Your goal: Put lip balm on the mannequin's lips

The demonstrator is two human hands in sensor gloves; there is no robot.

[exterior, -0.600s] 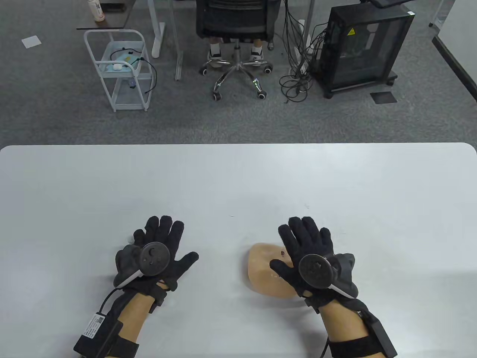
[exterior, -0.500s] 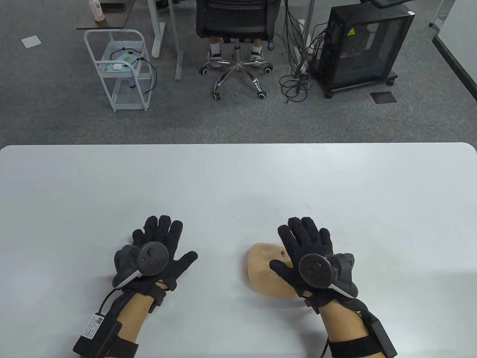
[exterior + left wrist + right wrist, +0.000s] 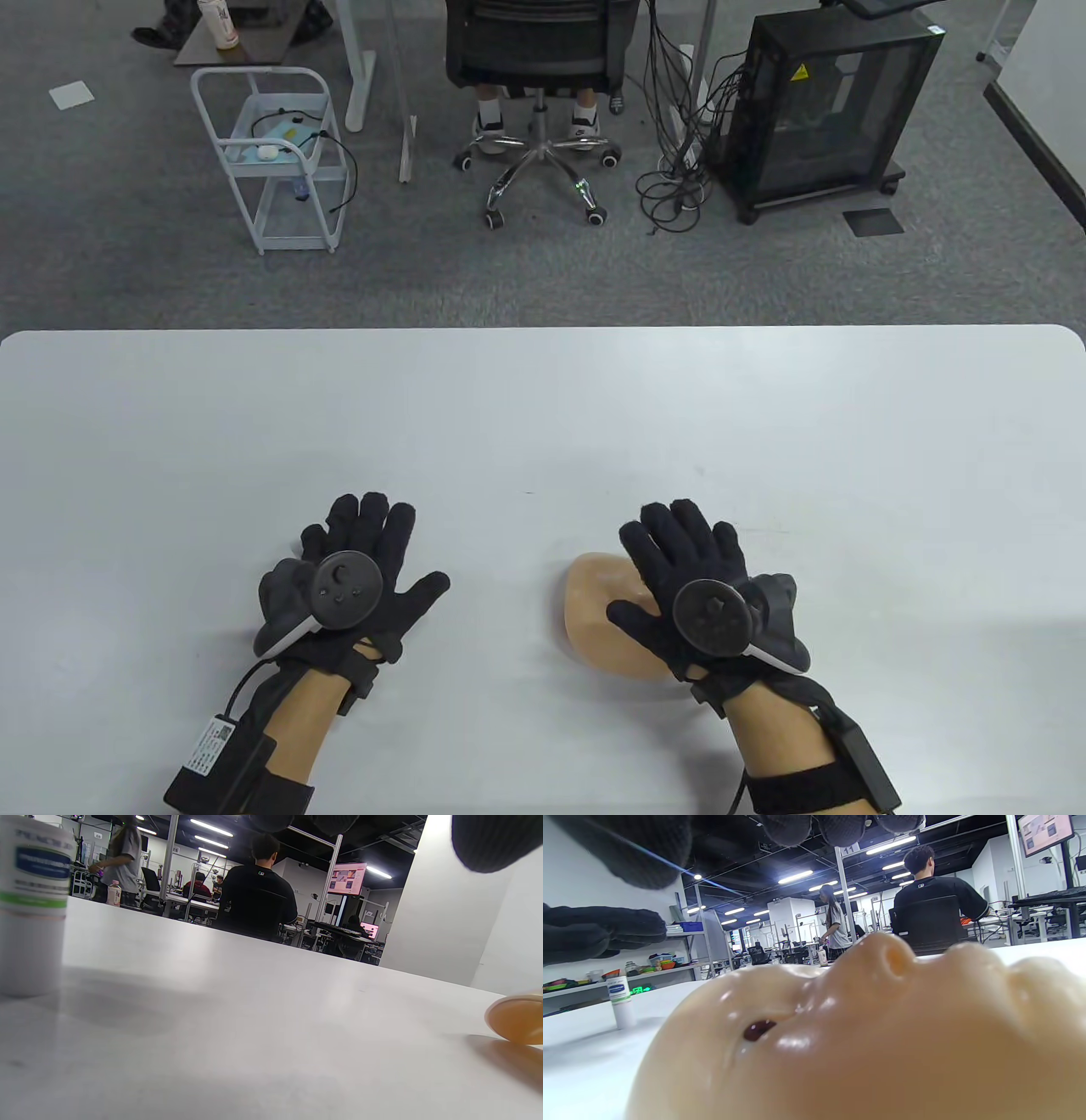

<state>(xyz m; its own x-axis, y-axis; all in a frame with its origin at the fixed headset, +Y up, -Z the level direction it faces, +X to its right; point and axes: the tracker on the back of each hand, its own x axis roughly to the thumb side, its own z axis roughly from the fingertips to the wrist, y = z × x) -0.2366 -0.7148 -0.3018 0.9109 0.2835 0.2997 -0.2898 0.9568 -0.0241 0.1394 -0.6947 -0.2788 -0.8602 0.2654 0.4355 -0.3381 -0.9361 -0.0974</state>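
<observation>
Mannequin face (image 3: 598,624): lying face-up on the white surface (image 3: 543,407), partly covered by the right hand; its nose and a dark red spot are showing in the right wrist view (image 3: 840,1035).
Right hand (image 3: 696,586): hovering over the mannequin face, fingers (image 3: 670,531) spreading wide and holding nothing.
Left hand (image 3: 352,586): lying flat on the surface, well to the left of the mannequin face, fingers (image 3: 373,518) spreading wide and holding nothing.
Lip balm tube (image 3: 622,1001): standing upright on the surface, left of the mannequin face, beneath the left hand's fingers; white with a blue label (image 3: 32,904).
</observation>
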